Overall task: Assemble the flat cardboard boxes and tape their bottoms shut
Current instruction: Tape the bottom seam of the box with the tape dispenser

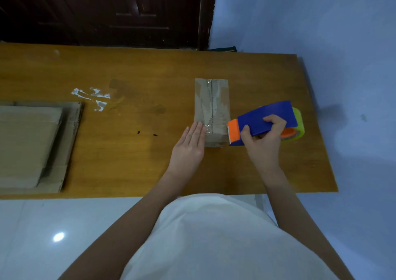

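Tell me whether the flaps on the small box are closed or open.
Closed. The small box has its flaps meeting flat along a centre seam under clear tape; the left hand presses its near end.

The flat cardboard stack and the bench are both cut off by the left picture edge. The tape roll is mostly hidden behind the tape dispenser. The right hand covers the dispenser's handle, and print on the cardboard box is too small to read.

I see dim, bluish, soft light. A ceiling lamp glares off the floor at lower left. The door at upper left sinks into dark. Wide-angle bending at the edges; mild blur throughout.
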`<state>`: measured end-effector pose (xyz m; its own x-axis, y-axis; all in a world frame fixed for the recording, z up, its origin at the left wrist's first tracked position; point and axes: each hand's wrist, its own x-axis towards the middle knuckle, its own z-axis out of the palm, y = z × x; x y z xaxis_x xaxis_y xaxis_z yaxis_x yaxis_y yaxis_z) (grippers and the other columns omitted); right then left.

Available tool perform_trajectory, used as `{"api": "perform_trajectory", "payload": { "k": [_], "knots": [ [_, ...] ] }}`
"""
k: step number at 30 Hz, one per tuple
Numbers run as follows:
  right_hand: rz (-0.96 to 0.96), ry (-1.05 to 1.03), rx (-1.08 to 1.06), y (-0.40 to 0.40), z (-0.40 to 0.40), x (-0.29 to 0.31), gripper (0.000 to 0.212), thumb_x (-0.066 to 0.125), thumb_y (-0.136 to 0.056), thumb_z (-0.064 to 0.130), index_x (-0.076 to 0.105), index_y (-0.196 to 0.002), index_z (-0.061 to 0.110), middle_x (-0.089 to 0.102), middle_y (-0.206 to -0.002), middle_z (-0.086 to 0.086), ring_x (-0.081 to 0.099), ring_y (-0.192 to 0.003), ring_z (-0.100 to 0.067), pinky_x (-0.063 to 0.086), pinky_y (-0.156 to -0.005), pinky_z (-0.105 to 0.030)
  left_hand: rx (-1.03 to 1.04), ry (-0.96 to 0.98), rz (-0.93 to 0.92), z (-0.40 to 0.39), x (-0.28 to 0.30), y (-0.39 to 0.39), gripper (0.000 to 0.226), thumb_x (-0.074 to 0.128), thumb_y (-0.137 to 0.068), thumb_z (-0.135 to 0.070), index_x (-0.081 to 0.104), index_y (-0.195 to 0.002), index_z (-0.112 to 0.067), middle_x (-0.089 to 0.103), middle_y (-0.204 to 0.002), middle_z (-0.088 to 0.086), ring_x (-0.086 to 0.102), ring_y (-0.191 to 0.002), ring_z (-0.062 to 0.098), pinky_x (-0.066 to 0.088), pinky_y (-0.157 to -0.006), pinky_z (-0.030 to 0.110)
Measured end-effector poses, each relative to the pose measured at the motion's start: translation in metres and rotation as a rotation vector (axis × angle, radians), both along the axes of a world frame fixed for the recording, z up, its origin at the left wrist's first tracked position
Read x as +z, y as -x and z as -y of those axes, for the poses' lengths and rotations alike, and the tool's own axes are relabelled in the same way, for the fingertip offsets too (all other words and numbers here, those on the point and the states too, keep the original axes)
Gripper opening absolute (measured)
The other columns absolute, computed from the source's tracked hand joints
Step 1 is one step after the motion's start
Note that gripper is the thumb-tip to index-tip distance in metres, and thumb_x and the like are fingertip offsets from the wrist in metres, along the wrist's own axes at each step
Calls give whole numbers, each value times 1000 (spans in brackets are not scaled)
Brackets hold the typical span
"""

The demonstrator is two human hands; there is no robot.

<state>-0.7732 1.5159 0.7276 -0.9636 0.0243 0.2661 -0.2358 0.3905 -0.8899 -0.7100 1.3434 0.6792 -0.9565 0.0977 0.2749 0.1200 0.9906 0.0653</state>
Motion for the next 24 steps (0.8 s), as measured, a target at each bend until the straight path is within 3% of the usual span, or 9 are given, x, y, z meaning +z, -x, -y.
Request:
{"api": "perform_trajectory", "payload": {
  "k": [3,5,8,10,15,17,19,21,24],
  "knots": [
    [-36,-71,21,-1,1,-6,47,67,-78,18,30,-101,35,47,-102,-3,59,-85,-19,52,-61,-32,-4,-13,10,1,1,-3,66,83,-64,-2,57,-124,6,58,-127,23,56,-120,31,47,-98,44],
    [-24,-65,5,-2,4,-7,45,66,-77,18,32,-99,38,47,-102,-3,59,-86,-27,53,-62,-39,1,-15,-2,5,2,-3,64,81,-65,1,57,-124,6,58,-127,23,56,-120,31,46,-99,44],
    [-54,-39,14,-5,17,-7,46,69,-78,9,37,-103,29,43,-96,13,56,-79,-16,51,-60,-33,54,-33,-3,14,4,-2,62,83,-65,-2,59,-122,6,59,-125,23,58,-118,31,45,-99,45],
    [-114,-90,50,-4,29,-9,39,70,-78,2,44,-106,8,40,-92,18,51,-70,-9,47,-56,-28,101,-55,-11,21,4,-2,59,83,-67,-4,60,-120,6,60,-124,23,59,-116,32,44,-98,46],
    [-243,-208,87,3,57,-6,35,71,-75,0,49,-101,-9,41,-80,9,48,-62,-14,41,-51,-28,216,-79,-19,26,10,2,54,75,-70,1,57,-120,12,56,-127,29,52,-122,40,38,-104,49],
    [-278,-221,88,5,59,-8,35,72,-73,-1,51,-100,-10,43,-84,5,48,-67,-15,41,-55,-27,140,-55,0,20,10,6,61,72,-70,-1,52,-126,11,51,-134,28,48,-127,38,37,-107,48],
    [-226,-181,65,7,57,-10,36,72,-74,-1,50,-102,-9,40,-88,16,48,-69,-11,42,-60,-22,51,-12,16,16,6,9,65,73,-73,-6,48,-132,8,47,-138,25,45,-131,34,32,-110,46],
    [-146,-124,72,9,55,-11,37,71,-77,1,46,-105,-2,38,-92,20,48,-69,-4,43,-61,-15,41,1,21,17,-1,11,64,73,-77,-9,47,-134,4,47,-139,23,44,-131,32,29,-110,43],
    [-58,-45,73,11,51,-9,43,70,-78,4,38,-104,14,40,-96,18,53,-76,-1,43,-62,-12,69,-24,26,17,-5,15,63,74,-79,-13,49,-135,-3,51,-136,22,50,-127,32,36,-106,43]
  ]
}}
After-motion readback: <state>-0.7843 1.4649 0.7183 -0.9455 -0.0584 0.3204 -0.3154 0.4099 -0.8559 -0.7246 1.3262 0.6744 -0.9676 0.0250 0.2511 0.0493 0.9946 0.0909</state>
